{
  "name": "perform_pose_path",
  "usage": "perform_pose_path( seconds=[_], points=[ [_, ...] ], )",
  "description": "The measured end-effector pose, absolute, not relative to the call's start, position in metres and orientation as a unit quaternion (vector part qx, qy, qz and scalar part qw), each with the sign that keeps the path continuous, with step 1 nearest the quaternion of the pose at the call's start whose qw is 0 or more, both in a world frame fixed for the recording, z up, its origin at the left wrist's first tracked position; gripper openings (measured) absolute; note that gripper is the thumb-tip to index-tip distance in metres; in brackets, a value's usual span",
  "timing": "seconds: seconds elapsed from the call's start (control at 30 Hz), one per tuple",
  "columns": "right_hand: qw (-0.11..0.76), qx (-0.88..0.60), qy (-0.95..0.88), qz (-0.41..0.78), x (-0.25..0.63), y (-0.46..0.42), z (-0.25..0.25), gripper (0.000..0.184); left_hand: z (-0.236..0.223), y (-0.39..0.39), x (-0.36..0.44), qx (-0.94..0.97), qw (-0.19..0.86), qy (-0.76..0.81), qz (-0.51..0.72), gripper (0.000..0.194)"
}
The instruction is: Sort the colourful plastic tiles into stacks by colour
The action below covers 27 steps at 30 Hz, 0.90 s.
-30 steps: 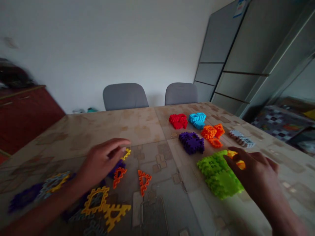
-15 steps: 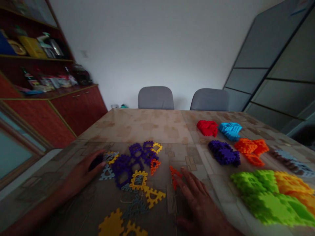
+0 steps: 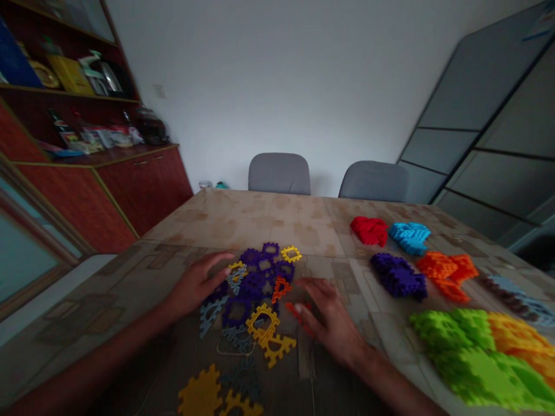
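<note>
My left hand (image 3: 197, 286) is at the left edge of a loose pile of flat toothed plastic building pieces, thumb and fingers apart. Its fingertips meet a grey triangle piece (image 3: 236, 279) and the purple pieces (image 3: 236, 312) beside it. To the right of the pile, my right hand (image 3: 332, 318) arches with its fingers apart, thumb over an orange triangle piece (image 3: 299, 315) that it partly hides. Another orange triangle piece (image 3: 281, 288) lies on the pile's right side. A yellow square frame (image 3: 262, 323) and a yellow triangle piece (image 3: 277, 348) lie nearer me.
Sorted heaps stand on the right: red (image 3: 369, 230), light blue (image 3: 410, 237), purple (image 3: 399, 276), orange (image 3: 447, 271), grey (image 3: 520, 296), green (image 3: 477, 352) and yellow-orange (image 3: 522, 332). A yellow plate (image 3: 200, 393) lies at the near edge. Two chairs (image 3: 280, 173) are behind the table (image 3: 269, 216).
My left hand has moved right, and the pieces by it are pushed closer together. My right hand has shifted slightly left with the orange triangle piece. The view has tilted a little.
</note>
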State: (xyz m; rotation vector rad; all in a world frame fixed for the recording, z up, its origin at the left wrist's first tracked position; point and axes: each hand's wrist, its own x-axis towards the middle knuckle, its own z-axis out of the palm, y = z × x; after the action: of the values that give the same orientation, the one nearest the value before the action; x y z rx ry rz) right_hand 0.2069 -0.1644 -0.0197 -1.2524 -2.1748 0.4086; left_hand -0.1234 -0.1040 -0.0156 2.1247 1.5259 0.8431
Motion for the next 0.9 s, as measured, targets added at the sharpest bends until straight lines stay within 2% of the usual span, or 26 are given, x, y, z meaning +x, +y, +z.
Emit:
perform_pose_path(
  seconds=[0.1, 0.23, 0.33, 0.47, 0.63, 0.9],
  points=[
    [0.314, -0.513, -0.787, 0.139, 0.201, -0.122, -0.029, 0.042, -0.012, -0.068, -0.117, 0.770, 0.221, 0.525, 0.287, 0.055],
    [0.307, -0.535, -0.775, 0.139, 0.184, -0.073, -0.038, 0.046, -0.012, -0.037, -0.096, 0.791, 0.273, 0.480, 0.265, 0.040],
    [0.300, -0.512, -0.790, 0.154, 0.176, -0.060, -0.036, 0.034, -0.011, -0.034, -0.079, 0.799, 0.320, 0.439, 0.258, 0.033],
    [0.306, -0.474, -0.806, 0.181, 0.181, -0.066, -0.032, 0.025, -0.004, -0.044, -0.076, 0.791, 0.356, 0.417, 0.272, 0.041],
    [0.322, -0.474, -0.795, 0.198, 0.196, -0.080, -0.029, 0.026, 0.006, -0.066, -0.111, 0.777, 0.311, 0.461, 0.296, 0.051],
    [0.330, -0.458, -0.795, 0.225, 0.213, -0.119, -0.023, 0.024, -0.011, -0.115, -0.146, 0.820, 0.233, 0.457, 0.255, 0.031]
  ],
)
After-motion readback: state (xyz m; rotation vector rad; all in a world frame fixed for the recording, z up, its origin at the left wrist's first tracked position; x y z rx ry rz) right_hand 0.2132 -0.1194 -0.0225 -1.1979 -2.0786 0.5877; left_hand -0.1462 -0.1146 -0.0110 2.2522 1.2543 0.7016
